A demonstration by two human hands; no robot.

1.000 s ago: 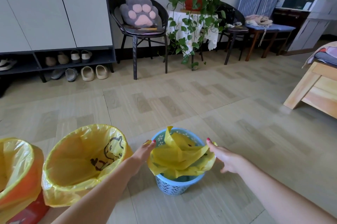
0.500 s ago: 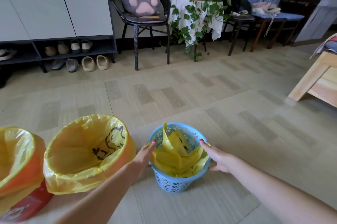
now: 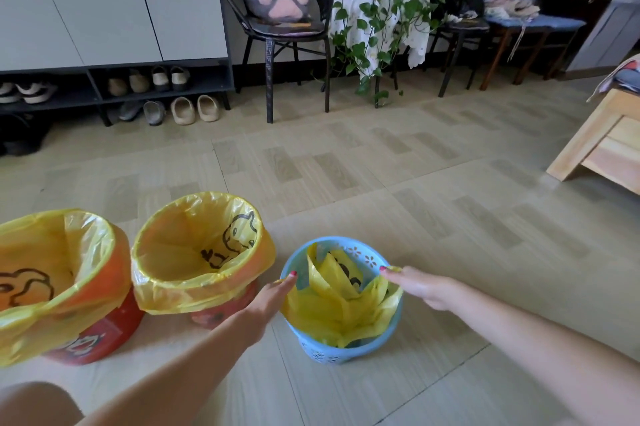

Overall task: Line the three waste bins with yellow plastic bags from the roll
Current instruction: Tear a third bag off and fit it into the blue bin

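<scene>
In the head view, a crumpled yellow bag (image 3: pixel 341 304) was seen bunched inside the blue bin (image 3: pixel 346 351), between the two hands. The left hand (image 3: pixel 268 299) was held at the bin's left rim, fingers extended, apparently nipping the bag's edge; the right hand (image 3: pixel 420 287) was laid at the right rim, fingertips seemingly pinching the film there. Whether the film was truly gripped cannot be told. Left of the left hand, two red bins (image 3: pixel 100 335) were already lined.

The bag was judged light, limp and slippery, easily torn if tugged. It would best be taken at its open edge, on opposite sides, and stretched over the rim.
</scene>
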